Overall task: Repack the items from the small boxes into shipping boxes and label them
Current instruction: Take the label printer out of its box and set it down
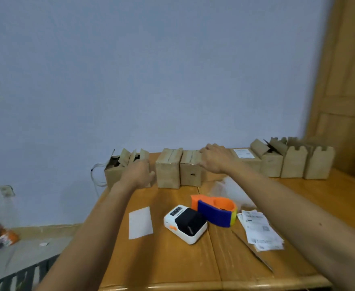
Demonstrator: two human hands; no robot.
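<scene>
Left hand [139, 173] at the open-flap box [117, 169], right hand [214, 158] atop the box row; grip unreadable, blurred. Probably pulling one closer. Label printer [186, 223] and tape dispenser [216, 211] staged nearer on the bench [172, 265].

2 bare forearms [92, 223], bare hands [139, 174]

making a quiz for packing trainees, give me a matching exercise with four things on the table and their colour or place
Things:
1 label printer
2 tape dispenser
3 blank sheet
4 printed slips

Descriptions:
a orange, blue and yellow
b plain white, left of the printer
c white body, black top
d loose pile with dark print, right of the dispenser

Pairs: 1-c, 2-a, 3-b, 4-d
</scene>
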